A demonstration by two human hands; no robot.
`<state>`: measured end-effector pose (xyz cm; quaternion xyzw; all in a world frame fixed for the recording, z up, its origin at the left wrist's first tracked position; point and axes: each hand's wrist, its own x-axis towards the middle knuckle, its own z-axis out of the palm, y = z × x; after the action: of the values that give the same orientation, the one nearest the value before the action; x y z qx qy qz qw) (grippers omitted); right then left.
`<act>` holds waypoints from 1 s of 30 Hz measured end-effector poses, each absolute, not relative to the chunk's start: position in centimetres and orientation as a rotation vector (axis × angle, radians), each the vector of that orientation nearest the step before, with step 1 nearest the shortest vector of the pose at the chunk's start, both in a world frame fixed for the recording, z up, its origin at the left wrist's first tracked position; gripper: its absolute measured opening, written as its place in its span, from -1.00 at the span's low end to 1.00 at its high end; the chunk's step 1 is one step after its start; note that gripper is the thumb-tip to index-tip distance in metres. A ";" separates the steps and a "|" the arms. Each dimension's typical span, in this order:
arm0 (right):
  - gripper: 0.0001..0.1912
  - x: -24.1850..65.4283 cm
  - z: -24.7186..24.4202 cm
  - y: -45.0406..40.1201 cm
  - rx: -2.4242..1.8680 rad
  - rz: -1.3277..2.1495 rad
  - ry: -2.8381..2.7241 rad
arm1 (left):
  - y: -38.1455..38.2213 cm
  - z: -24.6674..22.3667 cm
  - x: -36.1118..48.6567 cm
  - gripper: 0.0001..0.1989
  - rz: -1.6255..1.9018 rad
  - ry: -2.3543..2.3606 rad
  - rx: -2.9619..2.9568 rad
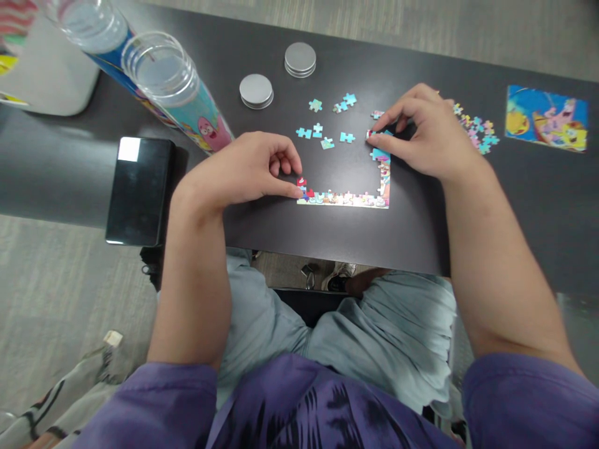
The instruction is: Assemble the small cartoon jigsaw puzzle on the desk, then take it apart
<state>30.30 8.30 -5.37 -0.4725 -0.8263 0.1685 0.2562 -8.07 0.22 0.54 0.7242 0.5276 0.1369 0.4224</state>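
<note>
On the dark table lies a partly joined puzzle border (349,199), with a bottom row and a right side. My left hand (262,168) is at its lower left corner, thumb and forefinger closing on a red and blue puzzle piece (302,183). At the upper end of the right side, my right hand (416,131) pinches a small puzzle piece (369,134) between thumb and forefinger. Loose blue pieces (347,137) are scattered above the border. A pile of pieces (482,132) lies right of my right hand, partly hidden by it.
Two clear jars (163,75) with printed sides stand at the left, near a black tablet-like object (139,190). Two silver lids (256,90) lie toward the far edge. A colourful picture card (546,118) is at the right. A white container (51,68) stands far left.
</note>
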 end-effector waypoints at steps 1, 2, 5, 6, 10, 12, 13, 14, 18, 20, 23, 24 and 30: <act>-0.73 30.3 -5.3 8.3 -1.286 0.456 -2.240 | 0.2 0.5 -8.0 -0.64 0.341 1.327 1.814; -0.74 30.2 -5.3 8.3 -1.289 0.458 -2.239 | 0.2 0.5 -7.9 -0.65 0.343 1.332 1.813; -0.74 30.2 -5.2 8.3 -1.288 0.521 -2.200 | 0.3 0.4 -7.8 -0.66 0.348 1.333 1.809; -0.74 30.2 -5.2 8.3 -1.285 0.562 -2.177 | 0.4 0.4 -7.9 -0.66 0.350 1.330 1.809; -0.74 30.0 -5.4 8.3 -1.258 0.691 -2.108 | 0.5 0.1 -8.2 -0.62 0.378 1.310 1.797; -0.76 29.7 -5.6 8.5 -1.223 0.742 -2.077 | 0.5 0.0 -8.3 -0.64 0.394 1.304 1.778; -0.75 29.6 -5.8 8.6 -1.196 0.774 -2.044 | 0.6 0.0 -8.4 -0.67 0.401 1.303 1.768; -0.70 29.5 -5.9 8.7 -1.167 0.806 -1.996 | 0.6 0.0 -8.4 -0.71 0.405 1.302 1.761; -0.45 28.5 -5.5 8.1 -1.135 0.874 -1.824 | 0.8 0.0 -8.2 -0.80 0.414 1.294 1.756; -0.42 27.6 -4.6 7.3 -1.155 0.912 -1.783 | 0.9 0.2 -8.2 -0.78 0.413 1.282 1.754; -0.51 25.1 -2.6 6.0 -1.147 1.045 -1.833 | 1.0 0.8 -8.2 -0.74 0.392 1.274 1.731; -0.57 24.1 -1.9 5.6 -1.145 1.092 -1.889 | 1.0 1.0 -8.3 -0.74 0.381 1.268 1.727; -0.86 19.4 0.2 4.3 -1.087 1.198 -2.097 | 1.5 0.6 -8.5 -0.84 0.360 1.252 1.801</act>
<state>19.36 4.27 0.25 -0.3981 -0.7678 0.4386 0.2444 -8.46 1.47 0.56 0.7262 0.5048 0.1453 0.4435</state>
